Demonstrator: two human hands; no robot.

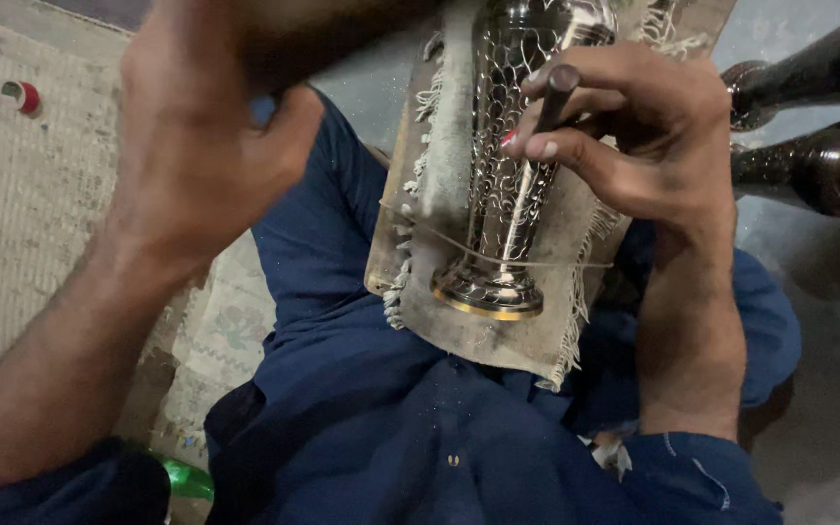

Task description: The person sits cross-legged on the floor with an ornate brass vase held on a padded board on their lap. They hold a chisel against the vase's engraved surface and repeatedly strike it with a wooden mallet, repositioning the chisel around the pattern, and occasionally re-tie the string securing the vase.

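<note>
My right hand (634, 136) pinches a dark chisel (548, 102) between thumb and fingertips, its tip on the engraved metal vase (507, 185) — upper centre of the frame, lying on a fringed cloth (556, 253) over a board across my lap. My left hand (206, 126), upper left, is closed round something dark — what, I cannot tell.

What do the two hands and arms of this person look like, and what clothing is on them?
Both hands are bare, without gloves, rings or a watch. The left hand and its forearm are uncovered up to a dark blue sleeve near the elbow. The right hand has a dusty look; one fingernail carries a red mark. Its forearm is also uncovered and ends in a rolled dark blue sleeve with pale stitching.
</note>
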